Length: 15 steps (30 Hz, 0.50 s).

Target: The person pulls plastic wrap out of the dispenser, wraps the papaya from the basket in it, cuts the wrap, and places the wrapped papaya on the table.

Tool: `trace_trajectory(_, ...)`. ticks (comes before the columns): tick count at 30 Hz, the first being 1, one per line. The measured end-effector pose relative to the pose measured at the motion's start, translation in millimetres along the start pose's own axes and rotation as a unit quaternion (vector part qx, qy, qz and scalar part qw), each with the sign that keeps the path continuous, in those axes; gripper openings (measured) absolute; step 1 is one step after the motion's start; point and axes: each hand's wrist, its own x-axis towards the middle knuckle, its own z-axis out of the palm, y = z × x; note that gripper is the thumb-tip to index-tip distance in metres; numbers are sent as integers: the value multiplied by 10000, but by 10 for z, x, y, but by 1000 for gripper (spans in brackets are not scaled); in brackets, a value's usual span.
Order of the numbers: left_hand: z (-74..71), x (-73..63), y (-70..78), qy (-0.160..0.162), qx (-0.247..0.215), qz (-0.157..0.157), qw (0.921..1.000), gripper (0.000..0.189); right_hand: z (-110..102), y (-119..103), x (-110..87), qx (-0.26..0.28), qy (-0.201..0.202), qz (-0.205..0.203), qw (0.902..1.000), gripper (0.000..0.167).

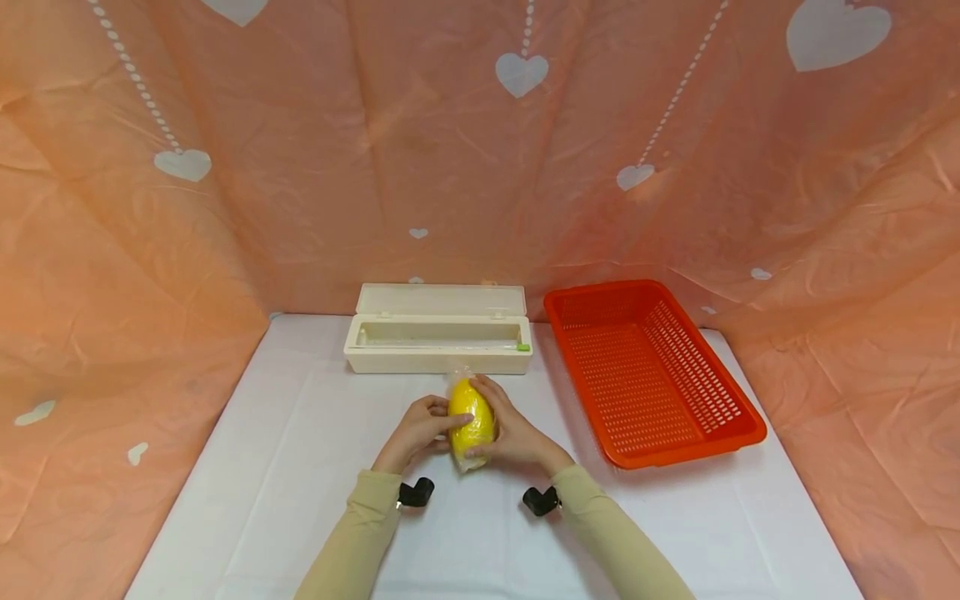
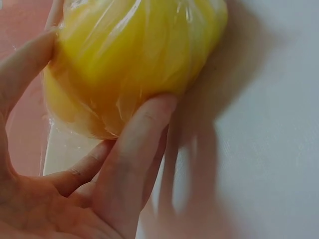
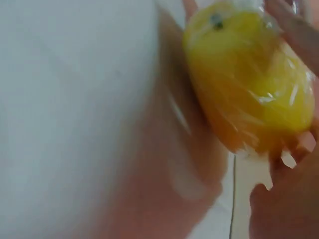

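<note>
A yellow, mango-like fruit (image 1: 463, 398) wrapped in clear plastic film is held between both hands over the middle of the table. My left hand (image 1: 420, 429) grips its left side, the thumb lying across the front. From the right, my right hand (image 1: 517, 431) curls round it, fingers near the top and thumb low. In the left wrist view the film is pulled snugly over the fruit (image 2: 134, 59), with creases. A small dark spot shows through the film at one end of the fruit (image 3: 239, 84) in the right wrist view. Loose film sticks out at both ends.
Behind the hands stands a cream cling film box (image 1: 438, 362), its lid (image 1: 441, 298) raised and a green slider (image 1: 522, 347) at its front right edge. An orange-red perforated basket (image 1: 637, 375) sits on the right of the white-covered table (image 1: 292, 467). Orange sheeting (image 1: 450, 167) surrounds the table.
</note>
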Motion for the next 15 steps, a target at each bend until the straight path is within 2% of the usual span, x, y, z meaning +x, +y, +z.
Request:
trace_trajectory(8, -23, -14, 21, -65, 35, -27, 10000, 66, -75, 51, 63, 235, 140, -19, 9996, 88)
trace_trajectory(15, -40, 6, 7, -125, 22, -54, 9999, 63, -75, 92, 93, 211, 217, -41, 9995, 82)
